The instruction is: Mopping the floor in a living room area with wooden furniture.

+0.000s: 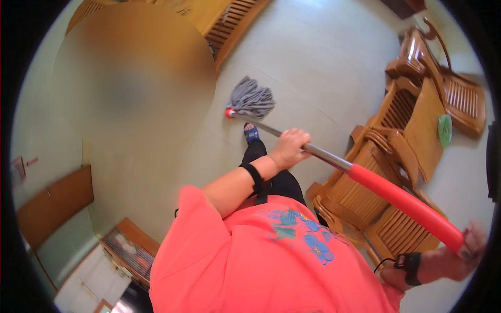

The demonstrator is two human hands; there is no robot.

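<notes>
we see the mop (334, 160) running far left to near right, grey strands (252, 97) on the floor (329, 68) at the far end, just beyond a blue sandal (251, 133). left hand (290, 149) is wrapped around the metal pole (266, 128), nearer the strands; right hand (472, 244) grasps the near end of the red sleeve (407, 205). strands lie far and left of both grips. right hand is smeared near the view's edge, we can't make out exact finger placement; a blurred patch (135, 78) hides much of the far left.
</notes>
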